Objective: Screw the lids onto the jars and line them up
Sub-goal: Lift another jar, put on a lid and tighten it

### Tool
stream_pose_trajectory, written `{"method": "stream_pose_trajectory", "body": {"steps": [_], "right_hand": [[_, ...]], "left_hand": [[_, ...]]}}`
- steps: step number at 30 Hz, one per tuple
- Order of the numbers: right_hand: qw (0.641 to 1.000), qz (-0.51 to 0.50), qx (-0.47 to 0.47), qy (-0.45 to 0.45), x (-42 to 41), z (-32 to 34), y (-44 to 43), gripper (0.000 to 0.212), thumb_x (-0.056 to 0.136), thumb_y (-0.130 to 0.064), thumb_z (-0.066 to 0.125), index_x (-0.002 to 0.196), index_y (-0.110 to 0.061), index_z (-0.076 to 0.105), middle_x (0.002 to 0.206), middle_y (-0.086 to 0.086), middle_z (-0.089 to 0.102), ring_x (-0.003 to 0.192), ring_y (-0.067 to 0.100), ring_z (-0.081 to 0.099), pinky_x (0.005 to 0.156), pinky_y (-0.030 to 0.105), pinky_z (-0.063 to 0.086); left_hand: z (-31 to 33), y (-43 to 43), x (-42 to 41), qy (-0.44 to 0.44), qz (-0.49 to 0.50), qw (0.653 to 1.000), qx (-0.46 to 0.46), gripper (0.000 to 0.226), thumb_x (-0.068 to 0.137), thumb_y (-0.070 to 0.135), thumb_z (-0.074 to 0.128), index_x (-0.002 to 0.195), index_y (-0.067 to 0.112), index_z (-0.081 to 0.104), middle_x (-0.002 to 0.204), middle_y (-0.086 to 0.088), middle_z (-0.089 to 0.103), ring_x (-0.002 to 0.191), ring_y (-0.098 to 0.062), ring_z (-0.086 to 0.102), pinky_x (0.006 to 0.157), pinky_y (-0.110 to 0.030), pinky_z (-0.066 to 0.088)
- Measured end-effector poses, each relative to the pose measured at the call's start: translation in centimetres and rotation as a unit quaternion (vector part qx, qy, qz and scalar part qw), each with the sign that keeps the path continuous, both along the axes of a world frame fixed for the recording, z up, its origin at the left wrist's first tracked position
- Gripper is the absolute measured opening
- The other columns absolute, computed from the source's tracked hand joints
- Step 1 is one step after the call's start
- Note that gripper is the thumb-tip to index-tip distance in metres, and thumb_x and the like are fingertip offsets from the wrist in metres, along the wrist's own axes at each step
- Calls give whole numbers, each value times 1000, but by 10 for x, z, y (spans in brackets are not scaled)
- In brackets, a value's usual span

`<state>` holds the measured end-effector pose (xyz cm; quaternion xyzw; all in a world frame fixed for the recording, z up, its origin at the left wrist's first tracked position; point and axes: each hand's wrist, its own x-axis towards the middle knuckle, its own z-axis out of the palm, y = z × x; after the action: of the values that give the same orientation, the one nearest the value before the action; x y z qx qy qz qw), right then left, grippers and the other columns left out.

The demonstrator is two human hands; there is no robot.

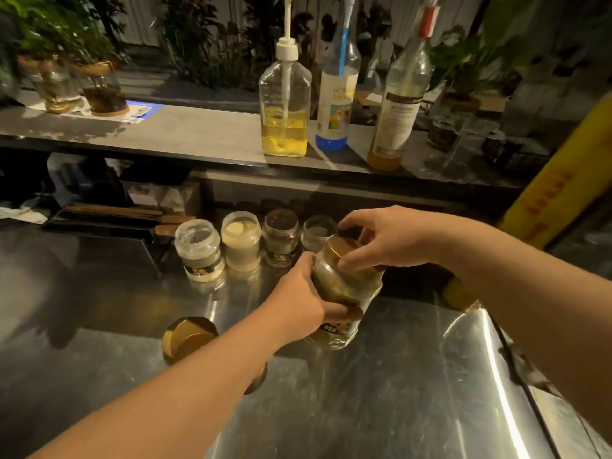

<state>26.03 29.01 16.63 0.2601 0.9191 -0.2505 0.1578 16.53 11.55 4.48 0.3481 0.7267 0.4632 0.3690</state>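
Jar (344, 289) clamped tilted in the left hand (304, 299); right hand (381, 243) pinching the lid (342, 250) should level it, then twist.

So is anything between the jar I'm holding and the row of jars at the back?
Nothing visible. The held jar, with the left hand on its body and the right hand on its gold lid, sits just in front of the row's right-end jar. The loose lids lie nearer you, to the left.

Dim steel counter (381, 409) below a plant-lined shelf (198, 134).
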Motion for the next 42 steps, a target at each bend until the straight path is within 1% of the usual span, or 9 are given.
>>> {"method": "stream_pose_trajectory", "body": {"steps": [5, 9, 12, 15, 18, 22, 26, 33, 42], "right_hand": [[979, -40, 197, -20, 15, -6, 6, 122, 39, -117, 7, 96, -30, 72, 68, -4, 75, 56, 12, 73, 54, 29, 54], [998, 4, 50, -30, 33, 7, 21, 98, 69, -90, 67, 154, -46, 43, 148, -6, 49, 127, 23, 56, 91, 34, 51], [998, 35, -27, -46, 42, 7, 25, 92, 78, -45, 88, 152, -60, 36, 139, -14, 43, 115, 15, 53, 82, 26, 52], [999, 3, 34, -9, 39, -6, 24, 78, 77, -74, 77, 145, -47, 50, 125, -11, 61, 96, 10, 61, 73, 24, 55], [985, -7, 169, -15, 38, -15, 26, 109, 59, -111, 32, 127, -31, 64, 107, -6, 71, 91, 13, 67, 78, 36, 62], [999, 23, 42, 3, 46, -17, 40, 105, 66, -97, 55, 158, -51, 34, 157, -8, 38, 139, 24, 43, 103, 42, 49], [997, 45, 24, 58, 52, -26, 43, 80, 79, -74, 68, 152, -54, 43, 132, -16, 47, 120, 15, 53, 82, 27, 52], [985, 50, 157, 51, 45, -43, 41, 91, 74, -99, 37, 148, -47, 47, 123, -12, 54, 102, 13, 58, 79, 33, 59], [964, 36, 259, 56, 38, -54, 38, 99, 72, -101, 7, 146, -45, 41, 119, -5, 55, 92, 19, 58, 61, 33, 48]], "left_hand": [[6, 20, 22, -4, -4, 1000, 9, 83, 67, 20, 110, 122, 44, 52, 127, 14, 66, 111, -1, 66, 75, -5, 55], [10, 26, 27, -29, -4, 1000, -1, 96, 70, 21, 109, 146, 31, 50, 138, 6, 68, 132, -19, 63, 116, -43, 52], [10, 32, 31, -18, -7, 1000, -15, 97, 69, 21, 109, 146, 28, 50, 137, 7, 67, 131, -20, 64, 108, -37, 56], [8, 41, 40, -119, -9, 993, -10, 83, 79, 18, 103, 138, 26, 45, 128, 2, 60, 128, -24, 61, 81, -25, 61], [0, 35, 36, -191, 93, 976, 46, 52, 101, 41, 82, 134, 24, 45, 115, -15, 49, 142, -49, 51, 82, -74, 60], [-5, 60, 36, -176, 46, 983, -26, 78, 72, 47, 102, 129, 33, 51, 123, 0, 65, 134, -24, 62, 92, -41, 62], [-25, 60, 29, -57, -38, 997, -25, 118, 47, 56, 106, 145, 38, 45, 137, 11, 68, 127, -14, 66, 106, -41, 58], [-25, 66, 32, -19, -44, 998, -40, 86, 43, 69, 100, 108, 63, 44, 117, 21, 67, 102, 0, 64, 73, -13, 46], [-29, 76, 40, -62, 24, 998, -19, 90, 64, 20, 110, 125, 49, 50, 132, 10, 64, 127, -19, 65, 108, -43, 60]]}}
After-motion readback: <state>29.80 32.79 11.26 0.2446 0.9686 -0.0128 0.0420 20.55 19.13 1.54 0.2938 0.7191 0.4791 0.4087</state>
